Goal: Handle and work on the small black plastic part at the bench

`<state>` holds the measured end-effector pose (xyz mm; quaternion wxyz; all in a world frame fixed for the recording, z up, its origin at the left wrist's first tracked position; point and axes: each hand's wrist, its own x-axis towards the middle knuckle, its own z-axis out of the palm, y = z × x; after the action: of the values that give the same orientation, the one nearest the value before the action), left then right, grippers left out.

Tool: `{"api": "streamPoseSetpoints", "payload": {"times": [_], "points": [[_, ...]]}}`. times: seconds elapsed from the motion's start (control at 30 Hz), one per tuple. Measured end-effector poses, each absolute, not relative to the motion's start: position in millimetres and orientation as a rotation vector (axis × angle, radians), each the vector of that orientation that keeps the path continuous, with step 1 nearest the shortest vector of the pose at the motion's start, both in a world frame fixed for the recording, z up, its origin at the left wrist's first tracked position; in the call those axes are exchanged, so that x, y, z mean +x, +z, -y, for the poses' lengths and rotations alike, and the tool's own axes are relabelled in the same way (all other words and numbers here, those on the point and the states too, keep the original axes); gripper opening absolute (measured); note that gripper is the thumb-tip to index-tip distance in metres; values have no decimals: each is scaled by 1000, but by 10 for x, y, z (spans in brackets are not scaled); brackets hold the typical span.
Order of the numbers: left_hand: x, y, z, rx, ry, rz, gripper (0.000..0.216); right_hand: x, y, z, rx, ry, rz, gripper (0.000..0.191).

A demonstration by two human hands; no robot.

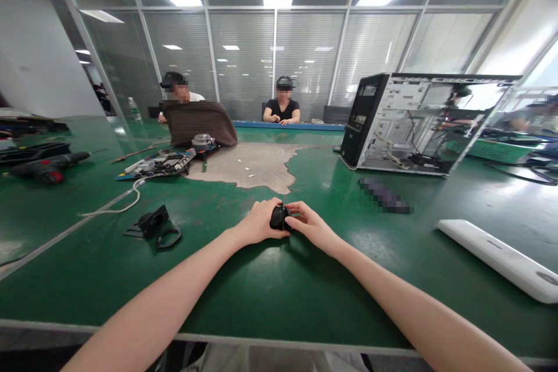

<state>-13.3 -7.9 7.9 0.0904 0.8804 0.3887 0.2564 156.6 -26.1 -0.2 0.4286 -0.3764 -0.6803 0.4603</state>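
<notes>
Just above the green tabletop, in the middle of the head view, a small rounded black part is held between both hands; its exact kind is not clear. My left hand wraps round it from the left, fingers closed. From the right, my right hand pinches its side with thumb and fingertips. To the left lie a black bracket-like part and, beside it, a black ring. Part of the held piece is hidden behind the fingers.
An opened computer case stands at the right, near a white oblong device and a blurred dark object. A circuit board with a white cable and a power drill lie left. Two people sit across the table.
</notes>
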Motion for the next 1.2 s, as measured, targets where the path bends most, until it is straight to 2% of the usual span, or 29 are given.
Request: {"api": "streamPoseSetpoints", "payload": {"times": [0.23,0.4,0.5,0.67,0.8,0.87,1.03,1.2], "points": [[-134,70,75,2616,753,-1187,55,1625,50,286,-992,1185,1581,25],[-131,55,69,2618,764,-1175,56,1635,58,280,-1071,1230,1468,40],[-127,48,74,2613,775,-1178,57,1566,48,256,-1017,1256,1533,31],[-127,32,83,2630,801,-1184,58,1513,15,259,-987,1418,1454,33],[-130,7,77,2658,810,-1174,60,1543,18,294,-948,1528,1350,28],[-129,-4,73,2677,822,-1166,61,1552,24,299,-963,1502,1380,26],[-126,2,75,2685,819,-1163,62,1552,25,322,-964,1201,1630,25],[-130,8,74,2687,806,-1168,59,1541,24,372,-937,1176,1668,23]]}}
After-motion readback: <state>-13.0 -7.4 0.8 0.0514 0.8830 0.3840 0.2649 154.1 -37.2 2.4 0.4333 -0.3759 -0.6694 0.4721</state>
